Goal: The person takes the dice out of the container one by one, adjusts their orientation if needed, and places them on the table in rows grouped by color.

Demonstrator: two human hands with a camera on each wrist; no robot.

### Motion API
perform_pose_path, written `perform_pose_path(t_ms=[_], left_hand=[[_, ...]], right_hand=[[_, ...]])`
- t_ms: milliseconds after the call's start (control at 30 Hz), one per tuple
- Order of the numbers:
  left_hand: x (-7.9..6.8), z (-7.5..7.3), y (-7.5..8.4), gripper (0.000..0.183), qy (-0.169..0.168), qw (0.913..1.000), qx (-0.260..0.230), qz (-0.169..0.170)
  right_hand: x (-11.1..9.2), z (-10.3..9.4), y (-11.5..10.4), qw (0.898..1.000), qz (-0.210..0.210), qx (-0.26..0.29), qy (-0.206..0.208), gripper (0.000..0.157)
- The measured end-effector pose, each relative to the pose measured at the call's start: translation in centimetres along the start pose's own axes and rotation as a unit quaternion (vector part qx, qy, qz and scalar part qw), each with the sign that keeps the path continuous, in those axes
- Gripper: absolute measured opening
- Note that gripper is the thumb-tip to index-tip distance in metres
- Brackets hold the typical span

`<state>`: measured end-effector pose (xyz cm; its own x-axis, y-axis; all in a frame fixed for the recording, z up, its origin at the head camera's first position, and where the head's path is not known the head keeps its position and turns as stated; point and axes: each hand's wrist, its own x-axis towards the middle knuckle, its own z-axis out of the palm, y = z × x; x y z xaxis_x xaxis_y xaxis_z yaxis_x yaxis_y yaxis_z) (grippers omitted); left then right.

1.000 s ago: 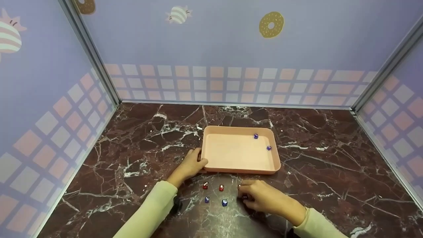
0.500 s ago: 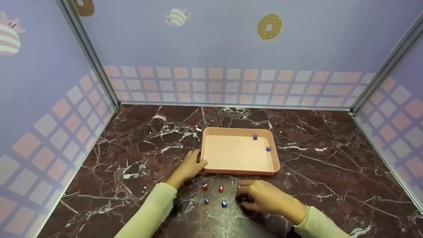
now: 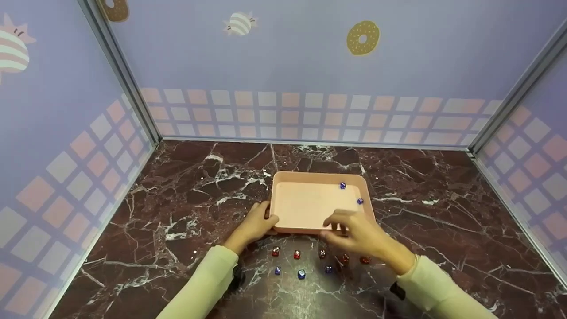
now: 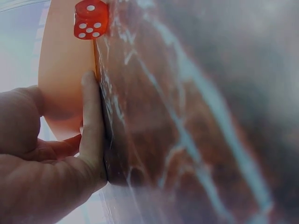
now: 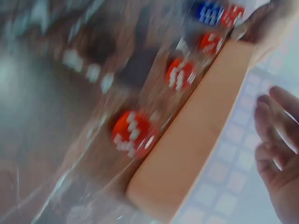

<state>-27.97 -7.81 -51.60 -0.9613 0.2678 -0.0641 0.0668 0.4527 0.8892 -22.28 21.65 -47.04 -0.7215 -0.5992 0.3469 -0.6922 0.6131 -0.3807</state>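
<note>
A shallow peach tray [image 3: 310, 208] stands on the dark marbled table, with two blue dice, one [image 3: 343, 185] at the back and another [image 3: 360, 201] by the right wall. My left hand [image 3: 256, 221] grips its front left corner; the left wrist view has a finger [image 4: 92, 116] stretched low along the outer wall. Over the front right rim is my right hand [image 3: 354, 232], fingers loosely bent and apart, with nothing visible between them in the right wrist view. In front of the tray lie several red dice [image 3: 297, 254] in a row, nearer me three blue dice [image 3: 301, 274].
A patterned lilac wall [image 3: 301, 62] closes off the back of the table [image 3: 199, 195], and side panels rise at left and right. The rightmost red die [image 3: 365, 260] lies just below my right wrist.
My right hand has risen from the dice and moved forward over the tray's front rim, uncovering red dice and a blue die. The left hand and tray stay put.
</note>
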Motion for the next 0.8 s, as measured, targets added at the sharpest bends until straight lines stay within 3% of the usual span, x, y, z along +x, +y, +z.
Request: perform_pose_path(t_ms=[200, 367, 533, 667, 800], left_hand=[[0.0, 0.1, 0.1, 0.056, -0.002, 1.0, -0.004, -0.005], [-0.1, 0.3, 0.2, 0.055, -0.012, 0.9998, -0.017, -0.008], [-0.1, 0.2, 0.2, 0.055, -0.012, 0.9996, -0.023, -0.01], [-0.1, 0.1, 0.2, 0.056, -0.012, 0.9996, -0.023, -0.01], [-0.1, -0.1, 0.2, 0.057, -0.013, 0.9998, -0.014, -0.009]], right_hand=[[1.1, 0.0, 5.8, 0.996, 0.064, -0.023, 0.058, 0.014], [1.2, 0.2, 8.9, 0.994, 0.06, -0.047, 0.084, 0.017], [1.6, 0.0, 9.8, 0.995, 0.055, -0.061, 0.065, 0.039], [2.0, -0.3, 9.8, 0.992, 0.08, -0.09, 0.028, 0.064], [2.5, -0.4, 9.5, 0.99, 0.093, -0.109, 0.0, 0.077]])
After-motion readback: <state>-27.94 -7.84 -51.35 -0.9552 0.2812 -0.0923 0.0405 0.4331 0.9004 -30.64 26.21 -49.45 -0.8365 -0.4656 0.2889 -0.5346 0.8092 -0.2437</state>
